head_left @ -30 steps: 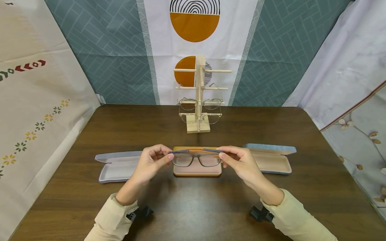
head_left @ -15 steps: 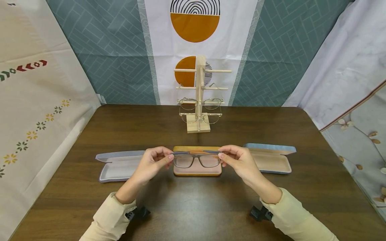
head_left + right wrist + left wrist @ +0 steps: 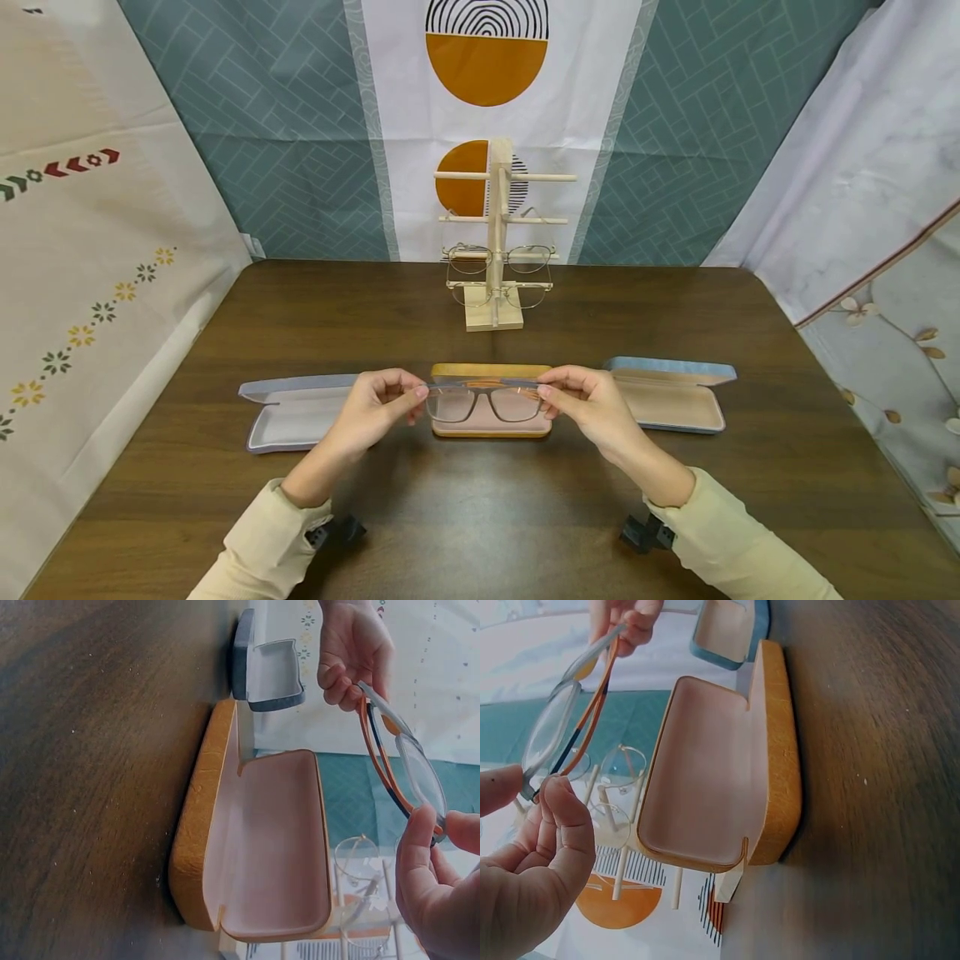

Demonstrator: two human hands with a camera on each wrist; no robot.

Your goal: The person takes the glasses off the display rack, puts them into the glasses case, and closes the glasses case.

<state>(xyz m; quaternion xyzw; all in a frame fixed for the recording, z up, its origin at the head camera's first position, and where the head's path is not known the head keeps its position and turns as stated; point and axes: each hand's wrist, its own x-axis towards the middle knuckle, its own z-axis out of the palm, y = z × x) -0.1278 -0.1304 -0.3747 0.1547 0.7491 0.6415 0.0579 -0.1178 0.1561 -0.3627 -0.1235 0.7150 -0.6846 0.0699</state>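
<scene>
Both hands hold one pair of eyeglasses (image 3: pixel 483 403) with a dark grey front and orange-and-dark temples, folded behind the lenses. My left hand (image 3: pixel 381 408) pinches its left end between thumb and fingers; my right hand (image 3: pixel 588 404) pinches the right end the same way. Behind and below the glasses lies an open yellow glasses case (image 3: pixel 491 430) with a pink lining. From the left wrist view, the glasses (image 3: pixel 551 739) are raised over the table beside this case (image 3: pixel 776 772), whose inside is bare. The right wrist view shows the folded temples (image 3: pixel 382 761) close together.
An open grey-lavender case (image 3: pixel 292 429) lies left and an open blue case (image 3: pixel 675 404) right. Behind them stands a wooden display rack (image 3: pixel 498 192) carrying wire-framed glasses (image 3: pixel 528 260) on its lower bars. Fabric hangings surround the dark wooden table (image 3: pixel 480 517).
The eyeglasses have tilted so that their lenses face me more and the temples drop behind the frame. Both hands have lowered slightly and the right has shifted a little left.
</scene>
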